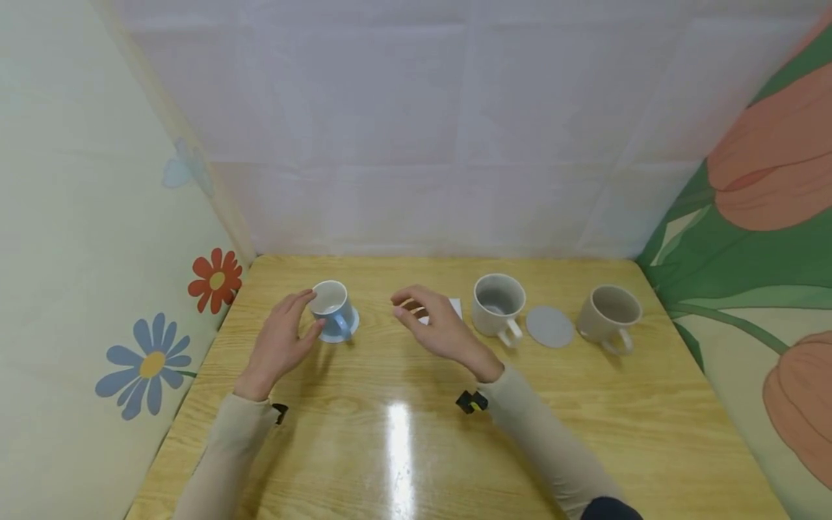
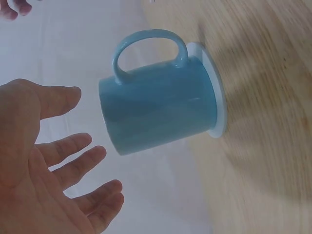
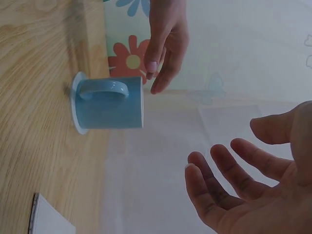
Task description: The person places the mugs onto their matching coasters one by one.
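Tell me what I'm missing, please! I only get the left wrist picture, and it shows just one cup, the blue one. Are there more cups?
Observer: Yes, the head view shows two more standing on the table: a white cup and, farther right, a beige cup.
Operator: Cool! Is the blue cup blue inside too?
Observer: No, from the head view it looks whitish inside.
Operator: And is the right hand holding anything?
Observer: No, the right wrist view shows it holding nothing.
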Tool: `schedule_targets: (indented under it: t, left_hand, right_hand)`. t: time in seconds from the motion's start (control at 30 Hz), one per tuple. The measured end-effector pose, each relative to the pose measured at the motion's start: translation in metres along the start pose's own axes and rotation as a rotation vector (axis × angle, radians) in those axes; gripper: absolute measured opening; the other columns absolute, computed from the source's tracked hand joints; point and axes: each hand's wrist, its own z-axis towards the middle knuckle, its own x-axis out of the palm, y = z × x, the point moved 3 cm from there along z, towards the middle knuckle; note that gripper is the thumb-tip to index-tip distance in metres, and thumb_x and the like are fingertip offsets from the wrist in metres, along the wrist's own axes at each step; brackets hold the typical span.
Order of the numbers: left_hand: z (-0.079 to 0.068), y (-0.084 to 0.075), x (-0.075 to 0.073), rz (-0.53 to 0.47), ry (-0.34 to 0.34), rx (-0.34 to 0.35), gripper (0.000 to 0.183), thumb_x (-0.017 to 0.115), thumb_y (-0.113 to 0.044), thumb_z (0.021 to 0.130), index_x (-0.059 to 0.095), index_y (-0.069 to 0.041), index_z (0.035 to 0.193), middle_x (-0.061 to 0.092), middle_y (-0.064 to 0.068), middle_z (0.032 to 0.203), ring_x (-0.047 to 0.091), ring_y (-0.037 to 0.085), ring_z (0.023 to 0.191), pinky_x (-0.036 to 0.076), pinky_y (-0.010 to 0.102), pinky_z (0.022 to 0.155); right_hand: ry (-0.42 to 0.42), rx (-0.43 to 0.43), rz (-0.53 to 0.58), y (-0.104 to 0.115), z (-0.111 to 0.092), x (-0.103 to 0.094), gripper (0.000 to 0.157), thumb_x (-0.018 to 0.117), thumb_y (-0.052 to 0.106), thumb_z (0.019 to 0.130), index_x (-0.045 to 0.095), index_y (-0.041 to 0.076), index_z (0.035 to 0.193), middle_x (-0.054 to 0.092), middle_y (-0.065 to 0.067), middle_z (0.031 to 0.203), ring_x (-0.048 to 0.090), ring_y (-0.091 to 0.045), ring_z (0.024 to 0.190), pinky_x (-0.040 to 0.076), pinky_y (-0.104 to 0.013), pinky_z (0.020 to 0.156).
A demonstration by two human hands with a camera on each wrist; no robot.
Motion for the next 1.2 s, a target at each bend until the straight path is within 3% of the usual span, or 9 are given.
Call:
schedule_targets:
  t: [0.37,0.67,1.2]
  left_hand:
    - [0.005,-0.016,0.000,-0.009,-0.030,0.055,0.058,0.075,-0.017,0.100,0.054,0.007,0.149,0.056,0.027,0.152,0.051,0.048,0.141,0.041,0.065,0.119]
    - [0.007,-0.031,0.003,-0.032,-0.017,0.076,0.060,0.075,-0.021,0.101,0.053,0.005,0.150,0.057,0.025,0.153,0.048,0.048,0.144,0.040,0.066,0.120]
    - [0.015,-0.048,0.012,-0.040,-0.042,0.166,0.057,0.075,-0.019,0.101,0.056,0.005,0.149,0.057,0.023,0.153,0.050,0.044,0.145,0.040,0.062,0.121]
  right_hand:
    - [-0.029,-0.028,0.001,-0.002,-0.010,-0.011,0.025,0.063,0.015,0.108,0.069,0.001,0.128,0.072,-0.016,0.126,0.073,-0.035,0.115,0.064,-0.049,0.095]
    - [-0.048,-0.006,-0.016,0.000,-0.020,-0.022,0.026,0.063,0.017,0.109,0.069,0.004,0.130,0.072,-0.012,0.127,0.073,-0.028,0.115,0.063,-0.046,0.097]
    - [-0.085,-0.006,-0.043,-0.004,-0.038,-0.046,0.026,0.063,0.015,0.109,0.069,0.003,0.131,0.071,-0.014,0.128,0.071,-0.031,0.116,0.062,-0.047,0.097]
